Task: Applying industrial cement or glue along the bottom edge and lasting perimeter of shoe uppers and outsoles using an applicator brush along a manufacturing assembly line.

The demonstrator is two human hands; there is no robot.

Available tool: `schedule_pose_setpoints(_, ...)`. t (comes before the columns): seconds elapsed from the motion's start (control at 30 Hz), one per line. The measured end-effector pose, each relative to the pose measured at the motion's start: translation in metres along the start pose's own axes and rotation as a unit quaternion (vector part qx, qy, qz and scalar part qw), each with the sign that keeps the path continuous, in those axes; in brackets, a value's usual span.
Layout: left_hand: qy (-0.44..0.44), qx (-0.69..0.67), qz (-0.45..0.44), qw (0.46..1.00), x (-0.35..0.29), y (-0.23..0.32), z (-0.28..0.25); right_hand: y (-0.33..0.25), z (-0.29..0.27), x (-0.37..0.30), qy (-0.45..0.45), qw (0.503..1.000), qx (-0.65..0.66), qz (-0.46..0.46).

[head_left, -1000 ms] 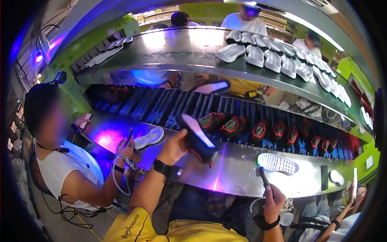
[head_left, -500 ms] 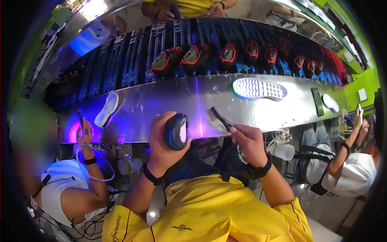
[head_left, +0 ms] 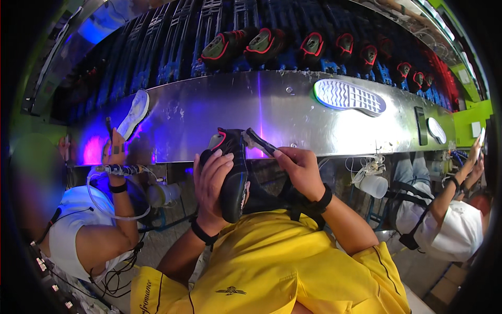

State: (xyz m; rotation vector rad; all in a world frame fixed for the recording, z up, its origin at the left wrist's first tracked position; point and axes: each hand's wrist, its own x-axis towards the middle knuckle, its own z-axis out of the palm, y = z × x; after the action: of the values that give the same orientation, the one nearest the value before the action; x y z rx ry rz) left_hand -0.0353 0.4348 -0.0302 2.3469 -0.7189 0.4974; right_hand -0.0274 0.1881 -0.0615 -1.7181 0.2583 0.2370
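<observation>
My left hand [head_left: 210,175] is wrapped round a black shoe upper [head_left: 235,186] with red trim at its heel opening. The upper stands lengthwise in front of me, heel toward the bench and toe toward my body. In my right hand [head_left: 302,170] is a dark-handled brush [head_left: 262,145], pinched between thumb and fingers. Its pale bristle end meets the right side of the upper near the heel, or lies very close to it. My left palm is hidden behind the upper.
Across the metal bench [head_left: 204,112] lie a white sole [head_left: 349,96], another sole [head_left: 135,115] at left and a dark bar [head_left: 421,126] beside a smaller sole [head_left: 436,131] at right. Behind runs a dark rack [head_left: 172,47] with several red-trimmed shoe uppers. Co-workers sit on both sides.
The upper has turned in my left hand, from end-on to lengthwise. My right hand has brought the brush left to its heel side. The view has tilted down.
</observation>
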Motion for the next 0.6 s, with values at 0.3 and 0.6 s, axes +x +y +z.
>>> schedule_pose_setpoints(0.3, 0.020, -0.016, 0.005, 1.000, -0.005, -0.006, 0.001, -0.015, -0.004, -0.050, -0.061, 0.994, 0.087, 0.004)
schedule_pose_setpoints(0.6, 0.022, -0.014, -0.005, 1.000, -0.004, 0.002, 0.002, -0.046, -0.024, -0.051, -0.091, 0.996, 0.000, -0.007)
